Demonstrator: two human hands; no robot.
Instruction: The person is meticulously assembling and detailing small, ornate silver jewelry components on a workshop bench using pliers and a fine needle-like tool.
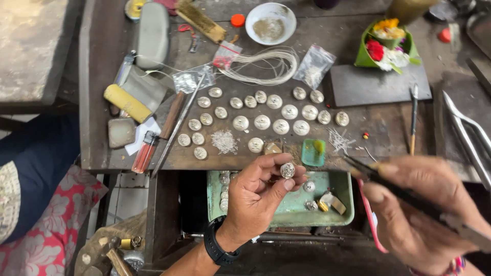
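the left hand [258, 191] pinches a small round silver button-like piece [287, 170] in its fingertip grip above the green metal tray [294, 207], while the right hand [422, 214], closed on dark slim tweezers [404, 193], looks set for fine placing work needing a steady approach

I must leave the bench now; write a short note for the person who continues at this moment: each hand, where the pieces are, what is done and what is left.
Left hand: its fingers pinch one small round silver piece above the green metal tray.
Right hand: holds long dark tweezers, tips pointing toward that piece but not touching it.
On the dark wooden bench: about two dozen similar round silver pieces in rows, a pile of tiny silver bits, a coil of pale wire.
Done: cannot tell which pieces are finished.
Left: the held piece is in work; a few more lie in the tray.
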